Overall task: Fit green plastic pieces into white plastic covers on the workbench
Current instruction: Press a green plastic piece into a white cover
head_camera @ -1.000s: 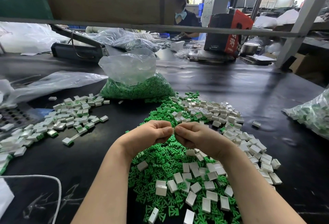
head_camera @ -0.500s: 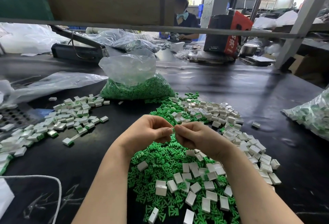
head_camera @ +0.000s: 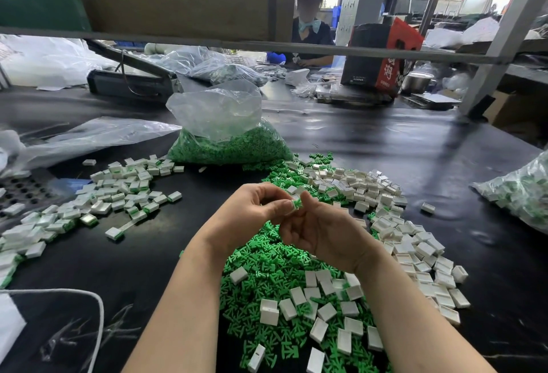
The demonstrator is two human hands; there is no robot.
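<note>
Black table [head_camera: 385,147], factory floor, another person seated at 12 o'clock behind a shelf rail. Loose green pieces [head_camera: 267,266] heaped at 6 o'clock under the wrists, empty white covers [head_camera: 415,242] scattered over and to 3 o'clock of them. Done units [head_camera: 118,194], white with green showing, spread at 9 o'clock. Clear bag of green stock [head_camera: 228,147] at 12 o'clock; second bag [head_camera: 522,194] at far 3 o'clock, cut by the frame edge.

Left hand [head_camera: 246,215] and right hand [head_camera: 323,230] meet at centre, above the heap. Left grip: fingertips curled, pinching one small part [head_camera: 296,203], white with green at its end. Right grip: thumb up against that same part, other fingers loosely curled; whether they hold anything, cannot tell.

Handling, judged: parts look rigid moulded plastic, very light, smooth, so likely to slip or flick away under side pressure. Best held by the cover's flat faces with the open end clear, green piece pushed in straight by the thumb. Thin green legs could probably bend or snap if pushed in crooked.

Hidden: seating depth of the green piece, covered by fingertips. Cover's open end not visible. Perforated tray [head_camera: 20,191] at 9 o'clock cropped.
</note>
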